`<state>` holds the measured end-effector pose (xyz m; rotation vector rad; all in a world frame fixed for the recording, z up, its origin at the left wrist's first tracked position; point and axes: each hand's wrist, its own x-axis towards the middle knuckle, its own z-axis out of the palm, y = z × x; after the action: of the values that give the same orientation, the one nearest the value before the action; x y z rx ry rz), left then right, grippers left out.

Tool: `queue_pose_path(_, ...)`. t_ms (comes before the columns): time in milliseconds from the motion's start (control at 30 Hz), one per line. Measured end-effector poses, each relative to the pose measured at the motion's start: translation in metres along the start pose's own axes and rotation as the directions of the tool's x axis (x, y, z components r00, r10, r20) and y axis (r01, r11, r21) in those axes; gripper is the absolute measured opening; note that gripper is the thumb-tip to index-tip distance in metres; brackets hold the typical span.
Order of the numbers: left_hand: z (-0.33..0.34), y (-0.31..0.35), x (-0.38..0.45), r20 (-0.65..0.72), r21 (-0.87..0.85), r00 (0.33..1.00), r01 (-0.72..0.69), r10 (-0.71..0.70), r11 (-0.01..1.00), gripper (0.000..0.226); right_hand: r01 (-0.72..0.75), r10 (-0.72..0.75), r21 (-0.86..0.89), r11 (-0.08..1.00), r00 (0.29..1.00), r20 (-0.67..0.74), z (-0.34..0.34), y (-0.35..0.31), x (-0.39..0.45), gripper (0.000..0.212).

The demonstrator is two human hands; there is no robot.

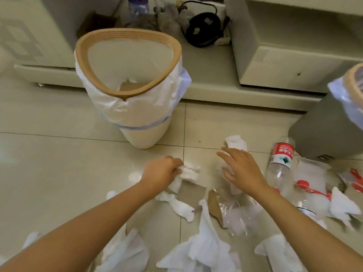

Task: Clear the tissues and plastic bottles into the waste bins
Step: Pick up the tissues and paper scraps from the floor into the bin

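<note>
My left hand (161, 173) grips a crumpled white tissue (188, 171) lying on the tiled floor. My right hand (241, 165) hovers open, fingers spread, just in front of another tissue (235, 142). A cream waste bin (129, 83) with a tan rim and a white liner stands behind my left hand, with paper scraps inside. A grey bin (330, 132) stands at the right edge. Next to it lies a clear plastic bottle with a red label (280, 158). A second bottle with a red cap (303, 191) lies nearer me. Several more tissues (206, 248) are scattered in front.
Brown cardboard scraps (191, 194) and clear plastic wrap (241, 216) lie among the tissues. A low cream cabinet base (216, 83) runs behind the bins, with a black kettle (204, 28) and clutter on it.
</note>
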<state>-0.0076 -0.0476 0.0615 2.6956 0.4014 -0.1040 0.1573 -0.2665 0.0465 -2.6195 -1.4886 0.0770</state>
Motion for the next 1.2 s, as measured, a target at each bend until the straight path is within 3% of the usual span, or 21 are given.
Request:
queue_pose_path(100, -0.006, 0.004, 0.017, -0.037, -0.049, 0.997, 0.073, -0.075, 0.996, 0.023, -0.230, 0.217, 0.069, 0.971, 0.963, 0.161, -0.009, 0.035, 0.006, 0.077)
queue_pose_path(167, -0.006, 0.006, 0.024, -0.040, -0.109, 0.991, 0.123, -0.128, 0.986, 0.021, -0.319, 0.286, 0.071, 0.945, 0.912, 0.294, -0.012, 0.053, 0.011, 0.091)
queue_pose_path(300, 0.001, 0.009, 0.029, -0.028, -0.193, 0.985, 0.161, -0.170, 0.968, 0.023, -0.381, 0.309, 0.054, 0.923, 0.817, 0.487, -0.009, 0.066, 0.019, 0.107)
queue_pose_path(433, 0.005, 0.011, 0.027, -0.004, -0.199, 0.985, 0.168, -0.172, 0.965, 0.025, -0.311, 0.304, -0.075, 0.947, 0.801, 0.516, 0.006, 0.058, 0.020, 0.094)
queue_pose_path(600, 0.006, 0.009, 0.019, 0.015, -0.169, 0.983, 0.185, -0.185, 0.968, 0.024, -0.196, 0.217, -0.094, 0.976, 0.914, 0.342, 0.022, 0.045, 0.010, 0.046)
queue_pose_path(800, -0.006, 0.006, 0.010, -0.041, -0.213, 0.986, 0.151, -0.164, 0.965, 0.024, -0.069, 0.067, -0.044, 0.997, 0.997, -0.034, 0.015, 0.037, 0.008, 0.031)
queue_pose_path(1000, -0.044, -0.001, -0.001, -0.325, -0.165, 0.945, -0.084, 0.026, 0.983, 0.030, 0.183, -0.204, -0.091, 0.979, 0.893, -0.400, -0.024, -0.006, 0.015, 0.033)
queue_pose_path(1200, -0.103, -0.002, -0.013, -0.547, -0.053, 0.812, -0.275, 0.203, 0.960, 0.027, 0.296, -0.258, -0.023, 0.955, 0.791, -0.555, -0.074, -0.054, 0.031, 0.028)
